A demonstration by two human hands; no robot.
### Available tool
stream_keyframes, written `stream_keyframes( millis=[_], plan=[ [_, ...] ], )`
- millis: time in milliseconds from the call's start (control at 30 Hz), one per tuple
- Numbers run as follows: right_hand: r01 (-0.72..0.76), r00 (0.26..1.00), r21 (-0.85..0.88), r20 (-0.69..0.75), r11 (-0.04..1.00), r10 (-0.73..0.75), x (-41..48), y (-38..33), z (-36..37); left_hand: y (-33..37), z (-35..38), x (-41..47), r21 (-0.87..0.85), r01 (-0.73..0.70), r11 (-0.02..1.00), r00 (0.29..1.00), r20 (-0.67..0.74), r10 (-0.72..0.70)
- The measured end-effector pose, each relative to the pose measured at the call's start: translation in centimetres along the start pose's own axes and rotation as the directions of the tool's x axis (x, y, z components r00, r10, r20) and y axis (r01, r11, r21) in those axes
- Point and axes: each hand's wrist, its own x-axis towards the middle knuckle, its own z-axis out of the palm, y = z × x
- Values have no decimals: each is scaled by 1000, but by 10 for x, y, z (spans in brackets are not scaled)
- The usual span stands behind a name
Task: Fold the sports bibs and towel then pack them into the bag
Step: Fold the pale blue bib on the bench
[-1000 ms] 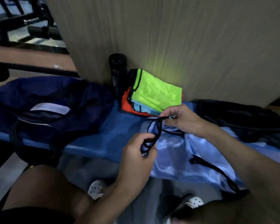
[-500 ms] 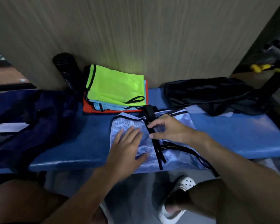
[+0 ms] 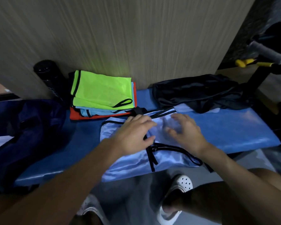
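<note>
**Light blue bib laid flat on bench under both hands**

Item under handling: a light blue satin sports bib with black trim and black straps (image 3: 128, 166) lies spread on the blue padded bench (image 3: 234, 127). Its near edge hangs slightly over the bench front.

Left hand (image 3: 135, 133): palm down on the middle of the bib. The fingers are straight and close together, pressing the cloth flat, with the fingertips near the bib's far edge. A black strap runs out from under the heel of the hand toward the bench front. The forearm reaches in from the lower left.

Right hand (image 3: 186, 132): just beside the left, over the right half of the bib. The fingers are spread apart, lightly bent and gripping nothing. Motion blur prevents confirming contact with the cloth.

Folded stack: a neon yellow-green bib (image 3: 101, 88) sits on top of a light blue one and an orange one. The stack is just beyond the flat bib, against the wood-grain wall panel (image 3: 136, 38).

Surroundings: a dark navy fabric bag (image 3: 31, 127) occupies the left end of the bench. A black cylindrical bottle (image 3: 45, 70) stands just beside the stack, on its left. A crumpled black garment (image 3: 198, 91) lies at the far right. White perforated clogs (image 3: 183, 181) are visible on the floor below.
</note>
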Motion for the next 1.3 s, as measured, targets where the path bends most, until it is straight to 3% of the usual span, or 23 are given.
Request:
stream_keyframes(
  millis=[67, 133, 267, 433, 500, 600, 667, 800, 933, 1067, 1200, 1300],
  plan=[
    [-209, 977, -39, -45, 977, 208, -13, 20, -9, 1, -4, 38, 2, -111, 994, 993, 52, 111],
    [-285, 955, 13, -87, 958, 285, -26, 32, -10, 2, -2, 73, 35, -191, 981, 973, 139, 185],
    [-274, 953, 27, -124, 961, 276, -39, 37, -2, 3, 10, 117, 117, -299, 947, 921, 295, 254],
    [-275, 949, 39, -148, 961, 278, -38, 35, 6, 0, 18, 135, 178, -359, 916, 891, 357, 280],
    [-286, 948, -45, -159, 957, 276, -37, 33, 6, -2, 18, 139, 196, -375, 906, 887, 360, 289],
    [-286, 954, -213, -152, 934, 258, -38, 28, 3, -4, 16, 141, 136, -390, 911, 891, 306, 336],
    [-271, 958, -235, -157, 933, 239, -39, 26, 2, -9, 15, 142, 55, -374, 926, 903, 247, 351],
    [-184, 971, 24, -149, 983, 186, -33, 29, -1, -21, 6, 149, -59, -318, 946, 920, 220, 323],
    [-162, 971, 267, -130, 950, 202, -20, 37, -20, -24, -10, 160, -170, -273, 947, 937, 177, 302],
    [-98, 958, 328, -224, 940, 178, 2, 46, -43, -17, -26, 179, -204, -255, 945, 958, 82, 276],
    [21, 902, 321, -414, 947, 120, 15, 48, -76, 1, -49, 202, -246, -286, 926, 957, -115, 265],
    [69, 869, 181, -494, 981, 30, 5, 43, -90, 3, -59, 201, -198, -362, 911, 924, -205, 323]
  ],
)
